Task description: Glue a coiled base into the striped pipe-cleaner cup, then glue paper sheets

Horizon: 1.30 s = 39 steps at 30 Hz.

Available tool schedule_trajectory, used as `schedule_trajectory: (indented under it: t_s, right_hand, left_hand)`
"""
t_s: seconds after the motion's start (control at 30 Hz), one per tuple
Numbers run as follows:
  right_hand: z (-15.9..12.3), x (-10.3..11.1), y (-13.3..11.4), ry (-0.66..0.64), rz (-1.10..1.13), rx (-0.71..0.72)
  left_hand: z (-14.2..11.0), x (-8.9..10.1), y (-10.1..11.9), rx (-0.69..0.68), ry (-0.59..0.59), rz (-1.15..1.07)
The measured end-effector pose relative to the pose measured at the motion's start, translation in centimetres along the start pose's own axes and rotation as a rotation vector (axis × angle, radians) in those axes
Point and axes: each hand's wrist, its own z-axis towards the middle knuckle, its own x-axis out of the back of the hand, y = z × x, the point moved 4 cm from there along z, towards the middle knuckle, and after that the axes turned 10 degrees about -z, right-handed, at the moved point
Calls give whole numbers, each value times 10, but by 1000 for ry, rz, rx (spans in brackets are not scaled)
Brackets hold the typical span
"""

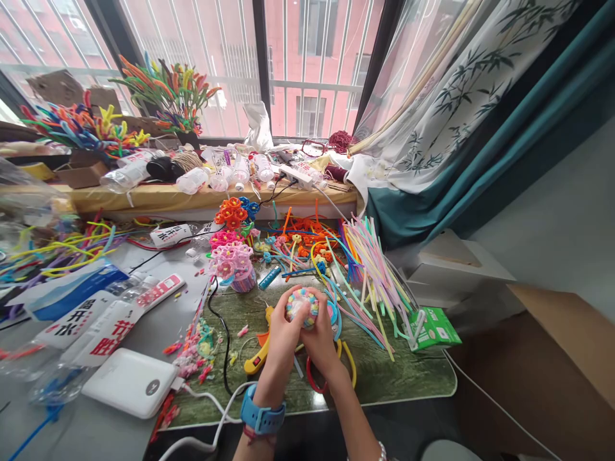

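Both hands close around a small, rounded pastel piece in yellow, blue, pink and white (pixel 307 308); the left hand (pixel 282 325) and the right hand (pixel 321 334) grip it from either side, with their fingers curled about it, above the near part of the dark green wood-patterned board (pixel 394 378). Its colored outer band looks largely built up, so the piece seems well advanced, though the fingers cover much of it and whether any part is unfinished cannot be told. Just beyond and to the left, the pink, orange and blue fuzzy flowers (pixel 231 259) in a striped round pot (pixel 244 280) look complete. Plenty of material appears unworked: a thick bundle of long pastel stems (pixel 372 275) lies to the right, and loose orange pieces (pixel 312 227) spread on the far side. A yellow glue gun (pixel 256 360) lies by the left forearm, held by neither hand, and small pink and yellow scraps (pixel 199 352) at the left suggest trimming done. Whether the pastel piece is to be joined to anything cannot be told.
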Motion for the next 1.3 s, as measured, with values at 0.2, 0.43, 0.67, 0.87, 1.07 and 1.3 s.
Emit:
schedule_trajectory:
  t_s: [0.2, 0.43, 0.67, 0.87, 1.07, 1.3]
  right_hand:
    - [-4, -4, 6, -38, -16, 15]
    - [-7, -6, 8, -64, -9, 46]
    - [-6, -4, 4, -40, 62, -21]
    - [-3, -1, -2, -34, 171, -94]
    - [-6, -5, 2, 5, 101, -68]
    - [-9, -5, 3, 58, 140, -114]
  left_hand:
    - [-1, 0, -1, -15, 4, 16]
    - [-4, 1, -4, 3, 28, 6]
    - [0, 4, -1, 34, 6, -8]
    - [1, 9, -3, 89, -78, -89]
    - [1, 7, -4, 43, -43, -48]
    - [-3, 6, -3, 45, -83, -63]
